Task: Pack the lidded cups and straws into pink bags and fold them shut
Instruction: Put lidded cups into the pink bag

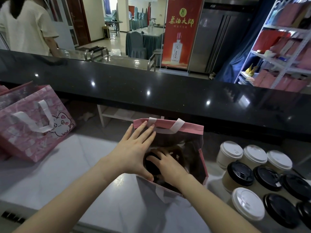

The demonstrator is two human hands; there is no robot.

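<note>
Inside the bag [193, 129], right hand [170, 166] grips cup [151, 166].

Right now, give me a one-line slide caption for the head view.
Right hand grips a black-lidded cup inside the open pink bag, left hand rests against its rim; lidded cups stand alongside.

Across the middle, a glossy black counter [151, 84] catching small spots of light, raised behind a pale white worktop [50, 165]. Beyond the counter, a steel trolley [117, 59], near a red banner [181, 31] printed with yellow characters and a white bottle. Right of the banner, a tall steel fridge [223, 39]; further right, a white metal rack [276, 27] holding red boxes [269, 39]. Far back, tables draped in grey-blue cloth [143, 41]. Top left, a person in a cream shirt [25, 26], standing at the counter's far side.
</note>
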